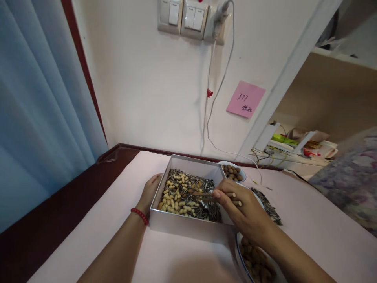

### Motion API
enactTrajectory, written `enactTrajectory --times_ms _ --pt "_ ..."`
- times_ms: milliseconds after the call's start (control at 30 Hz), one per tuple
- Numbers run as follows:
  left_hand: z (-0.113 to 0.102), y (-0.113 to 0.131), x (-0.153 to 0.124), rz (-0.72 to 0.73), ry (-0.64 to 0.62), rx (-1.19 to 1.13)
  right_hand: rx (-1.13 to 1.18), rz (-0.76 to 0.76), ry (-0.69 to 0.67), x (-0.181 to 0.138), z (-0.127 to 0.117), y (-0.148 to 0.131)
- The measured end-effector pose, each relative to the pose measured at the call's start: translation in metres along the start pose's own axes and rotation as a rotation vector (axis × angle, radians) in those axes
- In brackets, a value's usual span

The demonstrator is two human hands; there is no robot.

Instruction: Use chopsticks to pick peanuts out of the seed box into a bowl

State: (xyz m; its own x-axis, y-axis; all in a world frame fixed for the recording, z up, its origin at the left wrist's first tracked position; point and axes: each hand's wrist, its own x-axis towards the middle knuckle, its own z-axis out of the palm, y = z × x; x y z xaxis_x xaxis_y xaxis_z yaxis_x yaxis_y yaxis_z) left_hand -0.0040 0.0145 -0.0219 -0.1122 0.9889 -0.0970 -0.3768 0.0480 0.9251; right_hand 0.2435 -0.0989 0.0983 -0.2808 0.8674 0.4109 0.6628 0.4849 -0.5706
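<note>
A shallow grey box holds mixed pale peanuts and striped sunflower seeds. My left hand rests against the box's left wall, fingers curled along it; a red bead bracelet is on that wrist. My right hand is closed on a pair of wooden chopsticks whose tips reach into the box among the seeds. Whether the tips pinch anything I cannot make out.
A bowl of brown nuts stands behind the box, a plate of sunflower seeds lies to the right, and a blue-rimmed bowl of peanuts is under my right forearm. The pink tabletop meets a wall with switches, cables and a pink note.
</note>
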Motion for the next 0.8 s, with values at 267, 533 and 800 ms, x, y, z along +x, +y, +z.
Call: enactTrajectory --times_ms 267,533,800 --pt "0.0 0.002 -0.001 -0.017 -0.003 -0.007 0.021 0.007 -0.017 0.0 -0.003 -0.003" --pt "-0.001 -0.002 0.0 -0.03 -0.016 -0.015 0.003 -0.007 -0.021 0.001 -0.001 -0.005" --pt "-0.004 -0.004 0.003 -0.013 -0.012 0.004 -0.007 -0.051 0.071 -0.008 -0.011 -0.005"
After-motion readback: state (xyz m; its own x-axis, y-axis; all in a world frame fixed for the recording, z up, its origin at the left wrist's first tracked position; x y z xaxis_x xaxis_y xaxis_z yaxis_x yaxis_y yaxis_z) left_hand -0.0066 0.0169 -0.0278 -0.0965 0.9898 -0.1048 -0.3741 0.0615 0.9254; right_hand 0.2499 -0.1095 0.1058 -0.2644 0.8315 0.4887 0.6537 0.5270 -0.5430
